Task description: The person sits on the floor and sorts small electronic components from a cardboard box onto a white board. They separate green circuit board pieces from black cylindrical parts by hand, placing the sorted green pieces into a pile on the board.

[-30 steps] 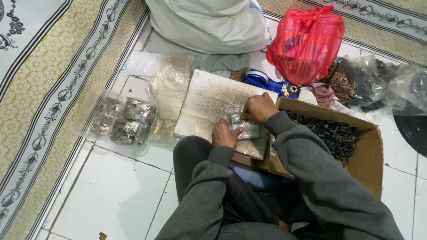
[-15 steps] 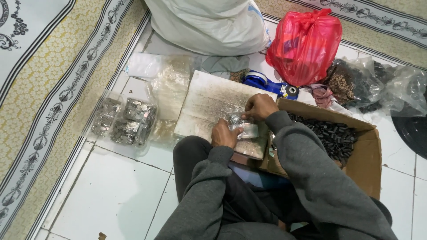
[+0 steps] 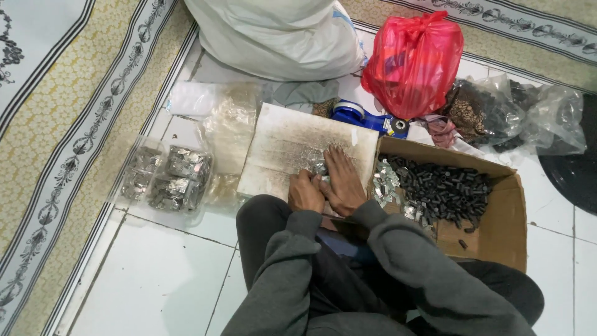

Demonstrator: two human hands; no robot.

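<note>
Head view showed my left hand (image 3: 306, 193) and right hand (image 3: 341, 180) side by side on the near edge of a worn white board (image 3: 292, 146) that lay flat on the tiled floor (image 3: 155, 274). My right hand lay palm down, fingers (image 3: 336, 157) together and stretched over a small cluster of shiny metal pieces (image 3: 319, 168); most of that cluster was hidden under the hand, so I could not tell how many pieces there were or their exact shape. My left hand was curled at the board's edge, touching the right; whether its fingers pinched a piece I could not tell.

Just right of the board stood an open cardboard box (image 3: 497, 230), holding dark small parts (image 3: 444, 190) with silvery pieces (image 3: 387, 183) heaped at its left end. My right sleeve covered the box's near left corner. Left of the board lay a clear bag of packed metal pieces (image 3: 168, 180). Beyond the board were a blue tape dispenser (image 3: 357, 115), partly hidden, a red plastic bag (image 3: 413, 62) and a white sack (image 3: 280, 34) cut off by the top edge. Clear bags of dark items (image 3: 497, 115) lay at the right; their contents were hard to make out.

The board's left and far parts were bare. Open tile lay at the lower left, bordered by a patterned carpet (image 3: 56, 124).
</note>
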